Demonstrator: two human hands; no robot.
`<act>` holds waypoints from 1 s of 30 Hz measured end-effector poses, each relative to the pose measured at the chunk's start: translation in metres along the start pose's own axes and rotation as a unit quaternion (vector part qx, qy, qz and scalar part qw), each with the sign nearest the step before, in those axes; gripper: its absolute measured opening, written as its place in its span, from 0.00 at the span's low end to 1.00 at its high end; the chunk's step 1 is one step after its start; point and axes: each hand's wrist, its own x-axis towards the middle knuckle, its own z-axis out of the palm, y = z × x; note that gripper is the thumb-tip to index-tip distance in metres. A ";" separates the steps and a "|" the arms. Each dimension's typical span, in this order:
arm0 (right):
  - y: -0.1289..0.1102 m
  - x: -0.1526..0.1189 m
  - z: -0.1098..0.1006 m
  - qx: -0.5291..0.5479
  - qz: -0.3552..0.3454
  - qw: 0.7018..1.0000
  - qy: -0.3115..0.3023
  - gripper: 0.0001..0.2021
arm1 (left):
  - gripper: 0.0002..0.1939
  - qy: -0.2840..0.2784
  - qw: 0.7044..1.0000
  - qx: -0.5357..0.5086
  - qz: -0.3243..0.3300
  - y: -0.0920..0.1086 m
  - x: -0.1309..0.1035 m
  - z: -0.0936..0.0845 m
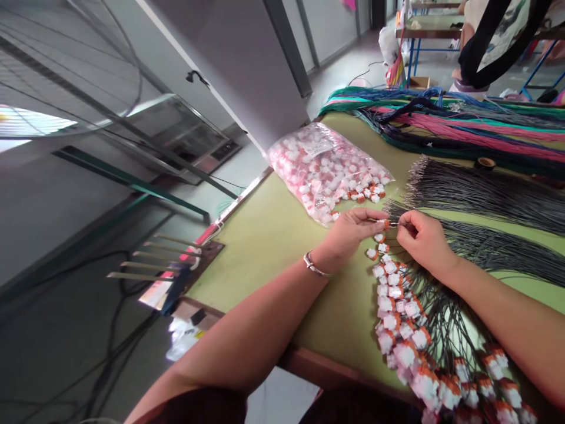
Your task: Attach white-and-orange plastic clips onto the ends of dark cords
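My left hand [353, 232], with a bracelet at the wrist, pinches a small white and orange connector [385, 224]. Just to its right, my right hand [421, 238] is closed on the thin end of a dark wire [394, 224], which points at the connector. Below both hands, a long pile of white and orange connectors [396, 291] on dark wires runs down to the table's front edge. A clear bag of connectors [318, 165] lies beyond my left hand, with loose ones showing at its mouth.
Bundles of dark wires [485, 194] lie at the right, with a roll of tape [484, 163] on them. Coloured wires [463, 126] cross the far side of the green table [247, 253]. A metal-pronged rack [176, 265] is at the left edge. A person [477, 35] sits behind.
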 end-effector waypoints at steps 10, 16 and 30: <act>0.003 -0.002 0.001 0.007 -0.017 1.000 -0.004 0.04 | 0.11 0.029 0.999 -0.006 0.026 -0.004 0.003 0.005; 0.006 0.000 0.003 0.028 0.005 1.000 -0.011 0.04 | 0.12 0.014 0.999 -0.032 0.018 -0.008 0.003 0.005; 0.009 0.003 0.009 0.058 0.016 0.998 -0.005 0.06 | 0.11 0.050 0.993 -0.107 -0.006 -0.014 0.004 0.018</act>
